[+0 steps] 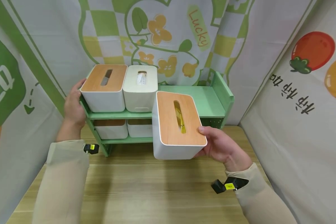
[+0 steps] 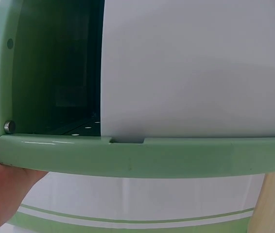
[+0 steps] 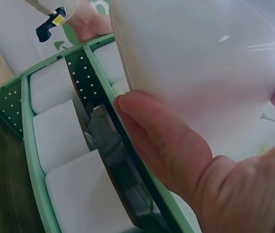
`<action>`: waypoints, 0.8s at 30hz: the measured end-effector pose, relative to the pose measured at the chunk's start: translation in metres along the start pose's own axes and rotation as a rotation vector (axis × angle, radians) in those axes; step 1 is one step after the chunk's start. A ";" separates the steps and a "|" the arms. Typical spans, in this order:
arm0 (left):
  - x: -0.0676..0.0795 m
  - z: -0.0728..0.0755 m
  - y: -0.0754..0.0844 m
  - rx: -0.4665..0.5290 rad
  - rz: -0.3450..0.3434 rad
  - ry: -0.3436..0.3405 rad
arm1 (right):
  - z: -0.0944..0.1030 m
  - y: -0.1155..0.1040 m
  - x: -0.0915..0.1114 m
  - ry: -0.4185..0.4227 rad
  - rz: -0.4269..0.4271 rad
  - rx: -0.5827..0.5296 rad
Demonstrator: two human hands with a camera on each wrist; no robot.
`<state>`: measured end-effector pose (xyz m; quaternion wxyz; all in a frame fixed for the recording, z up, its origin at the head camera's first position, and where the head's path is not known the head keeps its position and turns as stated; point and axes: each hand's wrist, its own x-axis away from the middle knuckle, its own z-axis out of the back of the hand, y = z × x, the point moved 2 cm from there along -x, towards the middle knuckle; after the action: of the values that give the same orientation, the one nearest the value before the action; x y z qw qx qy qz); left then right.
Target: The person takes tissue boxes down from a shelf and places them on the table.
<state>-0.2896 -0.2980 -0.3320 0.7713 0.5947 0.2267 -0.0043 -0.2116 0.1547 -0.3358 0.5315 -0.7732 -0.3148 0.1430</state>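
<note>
Right hand [image 1: 222, 144] found clamped on the wood-lidded tissue box [image 1: 169, 132] at its near right side, thumb on the lid. Box is held aloft before the green shelf [image 1: 210, 98], long axis running toward it; the upper tier's bare stretch lies behind and rightward. Left hand [image 1: 74, 109], farther from the box, touches the shelf's left end; whether it grips cannot be confirmed.

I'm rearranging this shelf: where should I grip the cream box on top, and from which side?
Probably by the body of the cream box, from the right: thumb on its flat front, fingers round towards the back. The wood-topped box stands close on its left, leaving little finger room. Move the box in the right hand aside first.
</note>
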 end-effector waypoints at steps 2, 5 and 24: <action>0.000 0.000 0.000 0.008 -0.002 -0.005 | -0.002 0.002 0.002 -0.010 -0.006 -0.011; 0.000 -0.001 0.001 0.021 0.007 -0.013 | -0.003 0.006 0.004 -0.018 -0.020 -0.010; 0.000 0.001 -0.001 0.006 0.024 -0.014 | 0.008 0.036 0.006 0.027 -0.099 -0.014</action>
<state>-0.2900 -0.2989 -0.3323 0.7713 0.5995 0.2140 0.0001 -0.1990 0.1559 -0.3706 0.5367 -0.7623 -0.3465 0.1040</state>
